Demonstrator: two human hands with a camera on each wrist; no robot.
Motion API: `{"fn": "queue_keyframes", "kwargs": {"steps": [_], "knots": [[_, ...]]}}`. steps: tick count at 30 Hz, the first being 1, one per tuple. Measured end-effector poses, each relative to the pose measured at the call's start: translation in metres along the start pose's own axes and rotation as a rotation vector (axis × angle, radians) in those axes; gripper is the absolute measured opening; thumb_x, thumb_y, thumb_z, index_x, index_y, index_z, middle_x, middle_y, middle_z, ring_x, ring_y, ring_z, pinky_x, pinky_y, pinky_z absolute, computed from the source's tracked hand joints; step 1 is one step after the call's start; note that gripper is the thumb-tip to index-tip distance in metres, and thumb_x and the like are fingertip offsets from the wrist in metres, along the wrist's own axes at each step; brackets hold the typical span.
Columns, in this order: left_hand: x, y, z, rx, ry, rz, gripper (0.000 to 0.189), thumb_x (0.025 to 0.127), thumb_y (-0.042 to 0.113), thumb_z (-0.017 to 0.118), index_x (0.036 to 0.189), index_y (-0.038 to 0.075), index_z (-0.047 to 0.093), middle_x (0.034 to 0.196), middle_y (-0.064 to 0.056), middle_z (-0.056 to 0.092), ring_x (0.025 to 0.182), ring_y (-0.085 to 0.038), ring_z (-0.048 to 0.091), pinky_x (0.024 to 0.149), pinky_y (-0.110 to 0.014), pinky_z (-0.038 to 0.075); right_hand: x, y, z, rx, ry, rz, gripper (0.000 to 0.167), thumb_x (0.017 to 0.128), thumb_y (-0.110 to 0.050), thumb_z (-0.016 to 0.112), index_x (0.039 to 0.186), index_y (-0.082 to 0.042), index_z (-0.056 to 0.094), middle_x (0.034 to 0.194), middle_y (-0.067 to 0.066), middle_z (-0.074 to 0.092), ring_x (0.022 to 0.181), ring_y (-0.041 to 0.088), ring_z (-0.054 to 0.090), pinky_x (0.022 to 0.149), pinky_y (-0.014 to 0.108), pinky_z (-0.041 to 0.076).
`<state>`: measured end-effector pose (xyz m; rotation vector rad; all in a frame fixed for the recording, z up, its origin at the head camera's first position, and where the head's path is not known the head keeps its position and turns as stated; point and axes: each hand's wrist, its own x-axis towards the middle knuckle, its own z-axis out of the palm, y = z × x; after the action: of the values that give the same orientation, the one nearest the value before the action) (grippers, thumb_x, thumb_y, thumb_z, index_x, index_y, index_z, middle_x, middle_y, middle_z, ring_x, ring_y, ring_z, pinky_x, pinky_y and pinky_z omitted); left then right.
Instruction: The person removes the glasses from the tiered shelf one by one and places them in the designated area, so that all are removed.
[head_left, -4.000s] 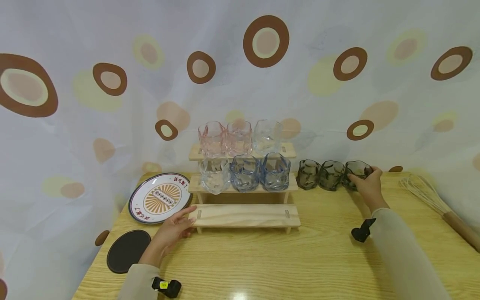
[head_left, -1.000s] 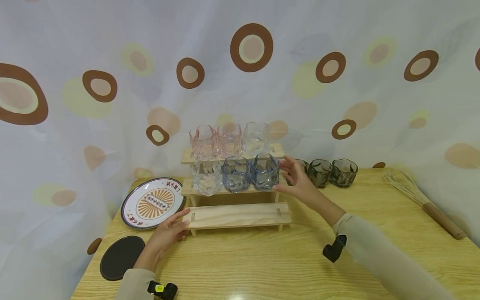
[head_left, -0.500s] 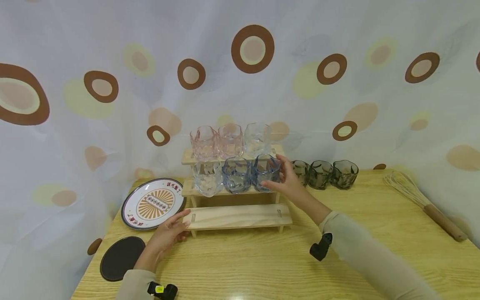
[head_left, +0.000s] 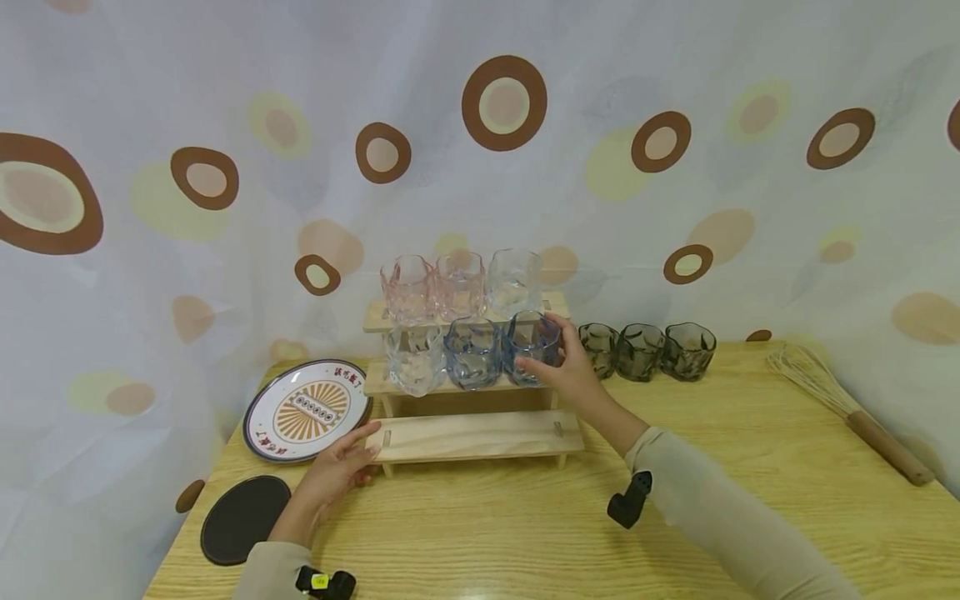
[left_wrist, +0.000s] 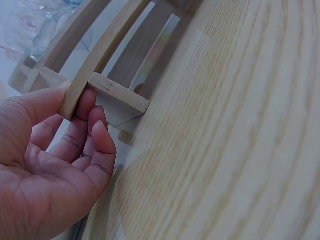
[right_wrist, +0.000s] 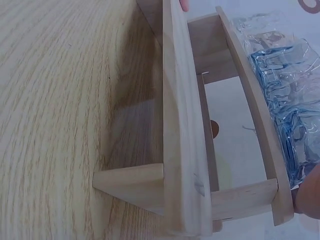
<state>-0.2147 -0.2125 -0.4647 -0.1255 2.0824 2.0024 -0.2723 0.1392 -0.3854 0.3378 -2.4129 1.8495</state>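
A three-tier wooden rack (head_left: 472, 437) stands on the table. My left hand (head_left: 330, 475) pinches the left end of its lowest board between thumb and fingers, seen closely in the left wrist view. On the middle tier are a clear glass (head_left: 414, 362), a blue glass (head_left: 472, 357) and, rightmost, another blue glass (head_left: 528, 337). My right hand (head_left: 576, 375) grips that rightmost blue glass, thumb in front and fingers round its right side. The right wrist view shows only part of this hand at its edge. Two pink glasses (head_left: 407, 292) and one clear glass (head_left: 514, 283) occupy the top tier.
Three dark grey glasses (head_left: 641, 354) line up to the right of the rack. A whisk (head_left: 862, 417) lies at the far right. On the left are a patterned plate (head_left: 306, 410) and a black round mat (head_left: 245, 520). A patterned cloth hangs behind.
My right hand has left the rightmost grey glass, moved left to the rack and closed round the right-hand blue glass. My left hand keeps its hold on the lowest board.
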Motion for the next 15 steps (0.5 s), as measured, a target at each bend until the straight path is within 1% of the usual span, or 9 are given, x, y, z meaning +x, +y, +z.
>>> {"fn": "queue_keyframes", "kwargs": {"steps": [4,11,13,15], "knots": [[0.0002,-0.0007,-0.0003,0.005,-0.001,0.000,0.051,0.094,0.013,0.060,0.142,0.009,0.044,0.086,0.000,0.058,0.078,-0.012,0.059,0.065,-0.023,0.048,0.0000,0.0010,0.0013,0.020,0.009,-0.009,0.081,0.086,-0.026,0.071,0.150,-0.020,0.021,0.147,0.014,0.027,0.127,0.039,0.038,0.087,0.046,0.046],[0.0008,-0.0017,-0.0010,0.014,-0.007,0.006,0.050,0.094,0.013,0.059,0.142,0.009,0.043,0.087,0.000,0.058,0.078,-0.012,0.058,0.065,-0.023,0.048,-0.0013,0.0014,0.0010,0.038,0.017,-0.029,0.080,0.086,-0.025,0.072,0.149,-0.019,0.024,0.147,0.014,0.029,0.129,0.039,0.036,0.096,0.054,0.040],[0.0013,-0.0022,-0.0011,0.015,-0.008,0.006,0.050,0.094,0.013,0.059,0.142,0.009,0.043,0.087,0.000,0.058,0.078,-0.012,0.058,0.065,-0.023,0.048,-0.0027,0.0015,-0.0005,0.029,0.018,-0.032,0.080,0.085,-0.027,0.072,0.149,-0.020,0.025,0.146,0.012,0.031,0.129,0.037,0.037,0.097,0.053,0.040],[0.0021,-0.0024,-0.0010,0.014,-0.010,0.008,0.051,0.094,0.014,0.059,0.142,0.009,0.043,0.087,0.000,0.058,0.078,-0.012,0.058,0.065,-0.023,0.048,-0.0044,0.0015,-0.0028,0.022,0.021,-0.032,0.080,0.084,-0.029,0.073,0.148,-0.021,0.026,0.145,0.010,0.034,0.126,0.033,0.040,0.092,0.048,0.043]]}}
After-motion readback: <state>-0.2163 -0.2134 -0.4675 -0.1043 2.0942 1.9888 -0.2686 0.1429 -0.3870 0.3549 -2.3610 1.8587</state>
